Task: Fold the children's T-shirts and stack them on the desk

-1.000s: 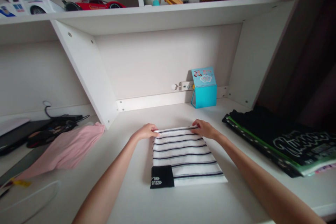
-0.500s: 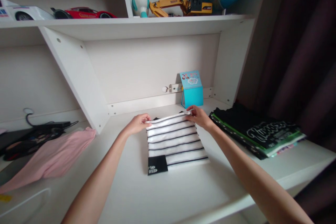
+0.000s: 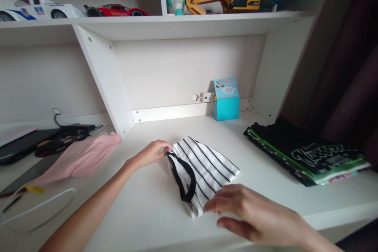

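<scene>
Fingers of the left hand (image 3: 156,151) pinch a corner of the striped shirt (image 3: 206,165), arm stretched forward. The right hand (image 3: 254,214) is at its near edge, thumb and fingers apart; contact is unclear. The soft white cloth, thinly black-lined, rests rumpled on the smooth surface (image 3: 141,212), its black band (image 3: 192,181) curving.
</scene>
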Motion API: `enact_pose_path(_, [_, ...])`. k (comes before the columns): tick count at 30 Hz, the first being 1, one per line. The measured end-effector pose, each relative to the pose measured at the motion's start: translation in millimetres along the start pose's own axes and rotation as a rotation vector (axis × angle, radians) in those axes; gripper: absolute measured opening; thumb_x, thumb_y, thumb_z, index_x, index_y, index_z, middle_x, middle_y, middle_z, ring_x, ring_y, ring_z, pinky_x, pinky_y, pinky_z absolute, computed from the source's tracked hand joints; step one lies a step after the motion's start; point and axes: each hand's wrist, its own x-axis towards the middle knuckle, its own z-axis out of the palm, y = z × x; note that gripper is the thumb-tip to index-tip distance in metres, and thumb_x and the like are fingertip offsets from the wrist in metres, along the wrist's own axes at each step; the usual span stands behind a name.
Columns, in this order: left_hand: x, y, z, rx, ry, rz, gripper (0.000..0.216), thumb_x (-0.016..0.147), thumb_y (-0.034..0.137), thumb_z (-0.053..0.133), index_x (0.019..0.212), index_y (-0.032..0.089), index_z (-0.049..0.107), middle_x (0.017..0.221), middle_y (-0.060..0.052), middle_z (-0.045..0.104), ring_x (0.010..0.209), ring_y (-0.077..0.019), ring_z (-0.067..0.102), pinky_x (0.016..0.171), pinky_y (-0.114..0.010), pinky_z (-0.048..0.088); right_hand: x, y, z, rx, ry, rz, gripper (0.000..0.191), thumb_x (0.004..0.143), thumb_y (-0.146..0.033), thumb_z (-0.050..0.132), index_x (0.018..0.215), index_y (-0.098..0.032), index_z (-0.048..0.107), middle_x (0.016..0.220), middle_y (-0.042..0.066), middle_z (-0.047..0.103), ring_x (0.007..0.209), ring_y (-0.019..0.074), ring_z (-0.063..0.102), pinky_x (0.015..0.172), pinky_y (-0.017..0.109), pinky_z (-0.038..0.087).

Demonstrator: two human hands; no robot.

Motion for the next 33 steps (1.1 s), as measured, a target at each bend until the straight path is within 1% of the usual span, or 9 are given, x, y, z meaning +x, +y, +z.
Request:
enact_pose_path(5, [-13.0,14.2,-13.4,0.009,0.008,-0.025,0.016,0.079,0.015,0.046,0.084,0.019,0.06,0.087,-0.002,0.06,0.087,-0.0151,0.054,0.081,-0.025,0.04,8.5,77.5,-16.8,-0.04,0.263,0.347,0.027,0.089,-0.03,0.039,0.107,-0.019,0.057,0.104,0.008,0.062,0.087,0.0167,0.059,0.078,0.028,0.044])
enact_pose_path(8, [-13.9,10.6,-11.4,0.007,0.017,-0.015,0.015,0.078,0.015,0.046,0.083,0.019,0.06,0.089,-0.003,0.058,0.087,-0.0157,0.054,0.082,-0.026,0.041,27.9,143.6,-18.5,-0.051,0.206,0.639,0.027,0.088,-0.028,0.038,0.099,-0.017,0.06,0.09,0.008,0.065,0.079,0.0177,0.059,0.073,0.029,0.043])
enact_pose_path(12, [-17.7,-7.2,12.2,-0.091,0.204,-0.205,0.016,0.075,0.025,0.053,0.089,0.019,0.06,0.093,-0.004,0.055,0.079,-0.0156,0.057,0.077,-0.029,0.045,66.7,191.5,-14.0,0.056,0.104,0.69,0.027,0.086,-0.024,0.039,0.088,-0.013,0.063,0.072,0.007,0.065,0.062,0.0146,0.058,0.061,0.024,0.043])
enact_pose_path(17, [-26.3,-3.0,40.3,-0.795,0.187,-0.711,0.041,0.077,0.043,0.054,0.107,0.016,0.052,0.08,-0.005,0.063,0.069,-0.0182,0.062,0.069,-0.032,0.049,102.3,192.9,-4.6,0.197,0.067,0.594,0.03,0.076,-0.022,0.054,0.104,-0.013,0.062,0.093,0.009,0.064,0.074,0.014,0.056,0.062,0.021,0.042])
enact_pose_path(20, [-28.0,15.6,45.1,-1.149,0.154,-0.825,0.054,0.081,0.059,0.04,0.105,0.013,0.056,0.084,-0.01,0.066,0.078,-0.022,0.063,0.07,-0.032,0.049,105.9,185.8,-1.7,0.314,0.005,0.54,0.046,0.076,-0.028,0.055,0.119,-0.013,0.053,0.087,0.007,0.064,0.065,0.0112,0.054,0.056,0.02,0.041])
enact_pose_path(23, [-26.3,30.8,44.9,-1.295,0.199,-0.778,0.054,0.079,0.059,0.046,0.113,0.018,0.054,0.098,-0.01,0.066,0.092,-0.0248,0.062,0.075,-0.033,0.049,100.0,180.6,-3.4,0.494,-0.099,0.476,0.046,0.075,-0.036,0.056,0.115,-0.013,0.057,0.07,0.001,0.059,0.052,0.0071,0.044,0.046,0.018,0.035])
enact_pose_path(27, [-20.7,37.2,40.2,-1.325,0.327,-0.641,0.045,0.075,0.024,0.063,0.118,0.021,0.05,0.099,-0.006,0.067,0.094,-0.0222,0.062,0.083,-0.033,0.047,86.3,175.1,-11.0,0.929,-0.114,0.321,0.036,0.069,-0.032,0.067,0.101,-0.017,0.061,0.076,-0.002,0.054,0.06,0.0055,0.044,0.054,0.016,0.036])
enact_pose_path(30, [-12.6,35.9,28.4,-1.38,0.207,-0.539,0.036,0.074,0.018,0.06,0.11,0.017,0.055,0.098,-0.007,0.067,0.095,-0.0231,0.062,0.086,-0.034,0.046,75.5,168.1,-15.3,1.177,-0.018,0.27,0.03,0.07,-0.028,0.068,0.097,-0.021,0.057,0.088,-0.001,0.052,0.075,0.0075,0.05,0.069,0.02,0.042])
enact_pose_path(33, [-0.9,35.6,12.2,-1.348,0.029,-0.499,0.031,0.073,0.022,0.061,0.103,0.014,0.059,0.099,-0.01,0.067,0.097,-0.0253,0.061,0.085,-0.034,0.046,66.4,160.4,-15.5,1.3,0.022,0.28,0.046,0.072,-0.03,0.067,0.115,-0.028,0.048,0.094,-0.001,0.053,0.077,0.0091,0.052,0.073,0.026,0.044])
